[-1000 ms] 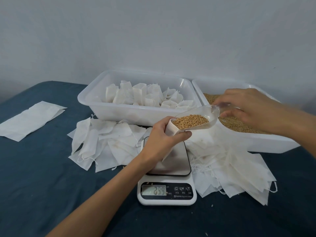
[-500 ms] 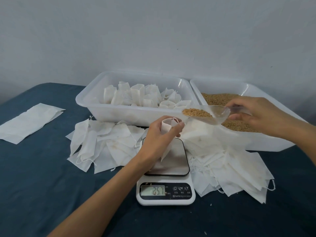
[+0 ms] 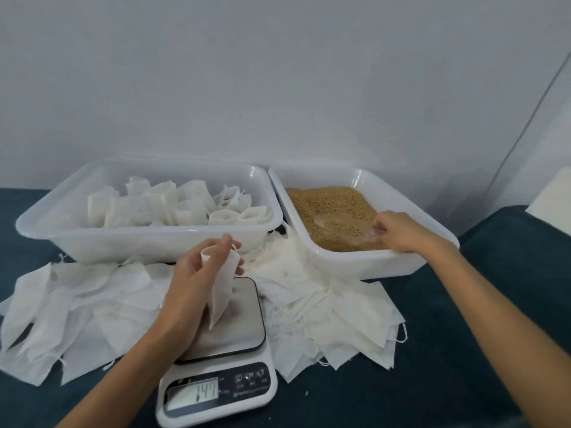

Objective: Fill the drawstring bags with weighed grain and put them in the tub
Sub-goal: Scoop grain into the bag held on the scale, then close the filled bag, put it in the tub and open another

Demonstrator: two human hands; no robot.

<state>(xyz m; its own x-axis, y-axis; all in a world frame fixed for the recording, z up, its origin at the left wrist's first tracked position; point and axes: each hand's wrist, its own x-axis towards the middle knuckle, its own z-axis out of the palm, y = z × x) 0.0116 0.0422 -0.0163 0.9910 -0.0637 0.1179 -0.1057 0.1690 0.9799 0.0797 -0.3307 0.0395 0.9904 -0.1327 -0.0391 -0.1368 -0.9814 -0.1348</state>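
Note:
My left hand point(image 3: 193, 273) grips a white drawstring bag point(image 3: 221, 290) by its open mouth, and the bag hangs with its tip on the steel plate of the kitchen scale point(image 3: 216, 359). The display reads about 147. My right hand point(image 3: 398, 231) holds the handle of a clear plastic scoop point(image 3: 336, 225) that lies in the grain point(image 3: 327, 205) inside the right white tub point(image 3: 352, 261). The left white tub point(image 3: 102, 239) holds several filled bags point(image 3: 160, 205) standing upright.
Loose empty bags lie in heaps on the dark blue cloth, one heap left of the scale point(image 3: 80, 304) and one right of it point(image 3: 333, 316). Both tubs stand against a pale wall. A white object point(image 3: 553, 193) sits at the far right edge.
My right hand swung the scoop away from the bag's mouth and laid it down into the grain tub. The scale reading fell from about 239 to 147. The camera has tilted up.

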